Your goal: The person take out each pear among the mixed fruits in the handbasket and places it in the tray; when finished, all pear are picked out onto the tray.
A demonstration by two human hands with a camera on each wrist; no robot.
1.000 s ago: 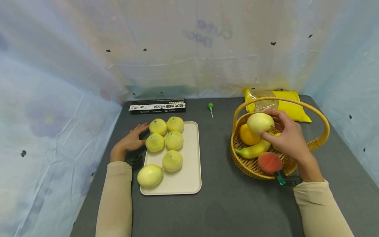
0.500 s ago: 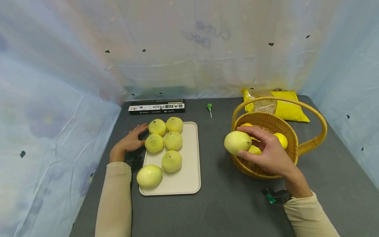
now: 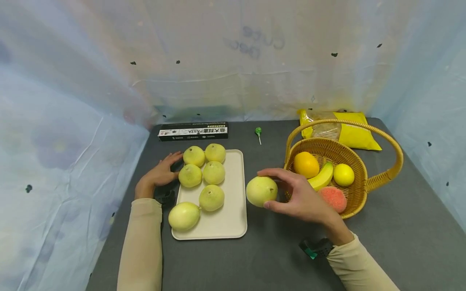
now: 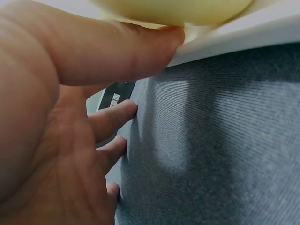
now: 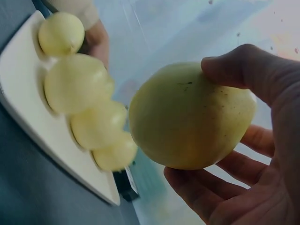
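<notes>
My right hand (image 3: 303, 198) pinches a pale yellow-green melon (image 3: 261, 191) between thumb and fingers, held up between the tray and the basket. The right wrist view shows the same melon (image 5: 187, 117) with the thumb across its top and fingers beneath. On the white tray (image 3: 234, 218) sit several similar melons (image 3: 212, 198), in its left and middle part. My left hand (image 3: 158, 173) lies at the tray's left side, fingers spread on the table. In the left wrist view its thumb (image 4: 117, 51) touches the tray rim (image 4: 225, 47), just below a melon.
A wicker basket (image 3: 358, 161) with a tall handle holds an orange (image 3: 306, 165), a banana (image 3: 323, 178), a lemon (image 3: 344, 174) and a peach (image 3: 333, 198). Behind stand a yellow bag (image 3: 356, 133), a green lollipop (image 3: 258, 131) and a black pasta box (image 3: 193, 131).
My right hand has carried the melon out from above the basket, leftward toward the tray. The basket's fruit now shows. My left hand has stayed in place.
</notes>
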